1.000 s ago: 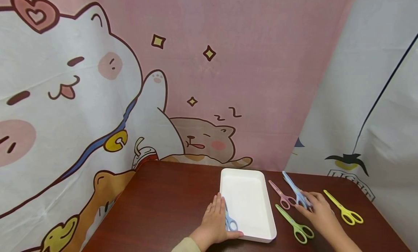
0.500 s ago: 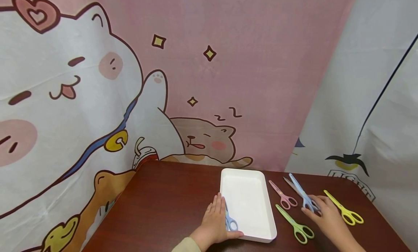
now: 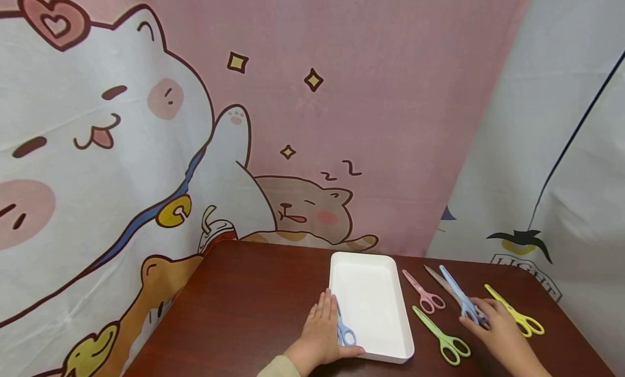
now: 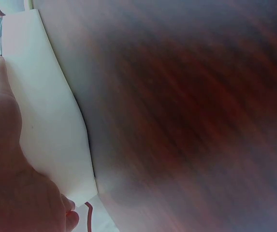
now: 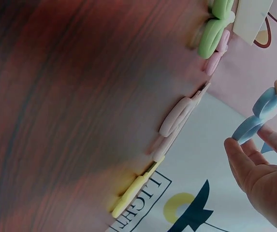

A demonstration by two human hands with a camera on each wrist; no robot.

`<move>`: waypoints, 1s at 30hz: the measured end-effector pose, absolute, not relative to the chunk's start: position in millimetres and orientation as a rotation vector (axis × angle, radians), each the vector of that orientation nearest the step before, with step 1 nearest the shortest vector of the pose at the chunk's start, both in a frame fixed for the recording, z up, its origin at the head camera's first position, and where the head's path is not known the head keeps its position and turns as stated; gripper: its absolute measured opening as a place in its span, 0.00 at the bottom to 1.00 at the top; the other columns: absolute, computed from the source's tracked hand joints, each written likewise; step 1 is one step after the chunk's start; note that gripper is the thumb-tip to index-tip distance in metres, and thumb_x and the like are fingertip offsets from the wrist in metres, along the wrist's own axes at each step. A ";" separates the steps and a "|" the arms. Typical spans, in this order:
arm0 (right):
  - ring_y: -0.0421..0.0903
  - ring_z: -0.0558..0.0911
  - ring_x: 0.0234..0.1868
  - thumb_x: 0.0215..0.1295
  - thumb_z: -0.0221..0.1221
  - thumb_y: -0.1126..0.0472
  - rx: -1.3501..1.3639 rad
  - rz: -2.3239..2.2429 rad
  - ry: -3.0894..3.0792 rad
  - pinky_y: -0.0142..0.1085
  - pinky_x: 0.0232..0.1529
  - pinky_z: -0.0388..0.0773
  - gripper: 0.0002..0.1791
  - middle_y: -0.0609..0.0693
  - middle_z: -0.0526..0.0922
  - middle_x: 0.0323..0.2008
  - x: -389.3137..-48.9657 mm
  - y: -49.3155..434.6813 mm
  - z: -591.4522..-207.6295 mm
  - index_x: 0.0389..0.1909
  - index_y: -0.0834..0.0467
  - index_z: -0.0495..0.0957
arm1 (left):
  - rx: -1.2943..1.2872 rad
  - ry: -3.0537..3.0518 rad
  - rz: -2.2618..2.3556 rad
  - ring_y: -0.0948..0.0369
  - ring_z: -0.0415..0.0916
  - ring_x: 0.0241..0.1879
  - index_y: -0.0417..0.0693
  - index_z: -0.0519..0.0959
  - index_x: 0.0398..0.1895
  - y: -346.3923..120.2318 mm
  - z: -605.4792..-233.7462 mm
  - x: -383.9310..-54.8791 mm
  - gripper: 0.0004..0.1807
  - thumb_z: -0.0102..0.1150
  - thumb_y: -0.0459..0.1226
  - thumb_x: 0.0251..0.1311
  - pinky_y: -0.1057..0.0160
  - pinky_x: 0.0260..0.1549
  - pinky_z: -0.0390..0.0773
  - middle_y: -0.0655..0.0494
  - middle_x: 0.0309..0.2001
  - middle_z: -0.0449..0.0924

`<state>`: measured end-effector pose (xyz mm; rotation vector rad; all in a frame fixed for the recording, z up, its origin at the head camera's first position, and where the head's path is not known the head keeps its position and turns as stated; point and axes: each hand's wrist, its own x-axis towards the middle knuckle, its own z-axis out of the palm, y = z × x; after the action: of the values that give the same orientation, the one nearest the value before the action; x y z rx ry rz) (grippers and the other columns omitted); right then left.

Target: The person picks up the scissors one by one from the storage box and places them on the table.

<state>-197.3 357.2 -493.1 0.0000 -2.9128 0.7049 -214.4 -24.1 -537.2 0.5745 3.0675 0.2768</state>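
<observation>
My right hand (image 3: 500,333) pinches light blue scissors (image 3: 454,283) by the handle loops, raised above the table, blades pointing away. In the right wrist view, thumb and fingers hold the blue loops (image 5: 248,129) from opposite sides. Behind them lie pale lilac-handled scissors (image 5: 177,117) with bare metal blades, partly hidden in the head view. My left hand (image 3: 318,329) rests along the left wall of a white tray (image 3: 373,349), fingers straight, thumb across its near corner. A second pair of blue scissors (image 3: 346,335) lies inside the tray against that wall, partly hidden by the hand.
Pink scissors (image 3: 423,293) and green scissors (image 3: 443,338) lie right of the tray on the dark wooden table (image 3: 254,306). Yellow scissors (image 3: 510,306) lie farther right, partly behind the right hand. A cartoon-printed cloth (image 3: 390,122) hangs behind the table.
My right hand has moved right and slightly nearer with the blue scissors, baring the metal blades of the lilac pair beneath. The left hand and tray stay still.
</observation>
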 end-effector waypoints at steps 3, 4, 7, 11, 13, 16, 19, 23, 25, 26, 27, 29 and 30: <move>0.60 0.74 0.43 0.57 0.61 0.38 -0.011 0.705 -2.944 0.55 0.39 0.73 0.41 0.70 0.69 0.47 -196.9 360.2 -493.3 0.55 0.70 0.69 | 0.575 3.069 0.269 0.50 0.41 0.74 0.38 0.48 0.73 -24.1 -537.7 -214.4 0.73 0.44 0.82 0.32 0.52 0.67 0.56 0.42 0.75 0.41; 0.60 0.74 0.43 0.57 0.60 0.37 -0.017 0.706 -2.958 0.55 0.38 0.73 0.42 0.71 0.69 0.48 -196.9 361.3 -493.2 0.56 0.71 0.69 | 0.575 3.069 0.265 0.50 0.41 0.74 0.38 0.48 0.73 -24.0 -537.7 -214.4 0.73 0.44 0.82 0.32 0.52 0.67 0.56 0.42 0.75 0.41; 0.61 0.73 0.44 0.56 0.59 0.35 -0.043 0.708 -2.997 0.55 0.39 0.73 0.45 0.73 0.67 0.49 -196.3 365.0 -493.9 0.57 0.72 0.67 | 0.578 3.072 0.255 0.50 0.41 0.74 0.38 0.48 0.73 -24.0 -537.7 -214.1 0.73 0.43 0.82 0.32 0.52 0.67 0.56 0.42 0.75 0.41; 0.63 0.72 0.44 0.56 0.58 0.35 -0.065 0.709 -3.047 0.56 0.38 0.72 0.46 0.75 0.66 0.50 -195.6 370.6 -494.5 0.59 0.72 0.66 | 0.582 3.075 0.253 0.50 0.41 0.74 0.38 0.48 0.73 -23.8 -538.3 -214.0 0.73 0.42 0.83 0.32 0.52 0.67 0.56 0.41 0.75 0.41; 0.62 0.73 0.43 0.56 0.59 0.36 -0.056 0.694 -3.054 0.55 0.37 0.73 0.46 0.75 0.66 0.49 -195.0 373.7 -495.7 0.59 0.71 0.66 | 0.584 3.076 0.259 0.50 0.41 0.74 0.38 0.48 0.73 -23.8 -538.8 -214.1 0.73 0.42 0.83 0.31 0.52 0.67 0.56 0.41 0.75 0.41; 0.61 0.74 0.42 0.55 0.60 0.36 -0.049 0.651 -3.061 0.53 0.36 0.73 0.46 0.75 0.68 0.47 -194.6 378.2 -498.4 0.58 0.72 0.67 | 0.586 3.080 0.268 0.50 0.41 0.74 0.38 0.47 0.74 -24.0 -539.1 -214.0 0.74 0.40 0.83 0.31 0.52 0.68 0.56 0.42 0.75 0.40; 0.62 0.74 0.42 0.53 0.61 0.35 -0.062 0.617 -3.080 0.54 0.37 0.73 0.47 0.74 0.70 0.46 -195.7 382.3 -501.4 0.57 0.74 0.68 | 0.592 3.086 0.265 0.50 0.41 0.74 0.38 0.47 0.74 -24.2 -539.0 -213.8 0.74 0.39 0.84 0.30 0.52 0.68 0.56 0.42 0.75 0.40; 0.63 0.75 0.42 0.51 0.62 0.34 -0.080 0.589 -3.118 0.54 0.37 0.73 0.49 0.75 0.70 0.44 -196.2 386.9 -505.2 0.55 0.74 0.69 | 0.595 3.089 0.252 0.50 0.42 0.74 0.38 0.48 0.73 -24.0 -539.4 -214.3 0.73 0.40 0.83 0.31 0.52 0.67 0.56 0.41 0.75 0.41; 0.64 0.75 0.42 0.50 0.62 0.34 -0.088 0.584 -3.134 0.54 0.37 0.73 0.49 0.75 0.71 0.44 -195.5 388.5 -506.3 0.55 0.74 0.69 | 0.592 3.085 0.252 0.50 0.42 0.74 0.38 0.48 0.73 -23.8 -539.5 -214.6 0.73 0.41 0.83 0.32 0.52 0.67 0.56 0.41 0.75 0.41; 0.64 0.75 0.42 0.50 0.62 0.34 -0.092 0.585 -3.143 0.54 0.37 0.73 0.49 0.75 0.71 0.44 -195.2 389.2 -506.7 0.55 0.74 0.69 | 0.590 3.083 0.254 0.50 0.42 0.74 0.38 0.48 0.73 -23.8 -539.4 -214.7 0.73 0.42 0.83 0.32 0.52 0.67 0.56 0.41 0.75 0.41; 0.64 0.74 0.42 0.50 0.63 0.34 -0.096 0.587 -3.150 0.54 0.37 0.73 0.49 0.75 0.71 0.44 -194.9 389.8 -506.8 0.54 0.74 0.69 | 0.589 3.081 0.254 0.50 0.42 0.74 0.38 0.48 0.73 -23.9 -539.2 -214.8 0.73 0.41 0.83 0.32 0.52 0.67 0.56 0.42 0.75 0.41; 0.62 0.75 0.41 0.49 0.63 0.33 -0.105 0.592 -3.167 0.53 0.37 0.73 0.49 0.74 0.71 0.43 -194.5 391.2 -507.1 0.54 0.74 0.69 | 0.585 3.079 0.254 0.50 0.42 0.74 0.38 0.48 0.73 -24.1 -538.7 -214.8 0.74 0.40 0.83 0.31 0.52 0.67 0.56 0.42 0.75 0.41; 0.61 0.75 0.41 0.48 0.63 0.33 -0.116 0.596 -3.174 0.53 0.37 0.74 0.49 0.73 0.71 0.43 -194.1 391.7 -507.0 0.54 0.74 0.69 | 0.584 3.078 0.256 0.50 0.41 0.74 0.38 0.48 0.73 -24.2 -538.3 -214.8 0.74 0.40 0.83 0.31 0.52 0.67 0.56 0.42 0.75 0.41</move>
<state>-194.1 391.7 -507.0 -0.1164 -3.1738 0.5963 -214.8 -24.2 -538.3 0.5841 3.0781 0.2565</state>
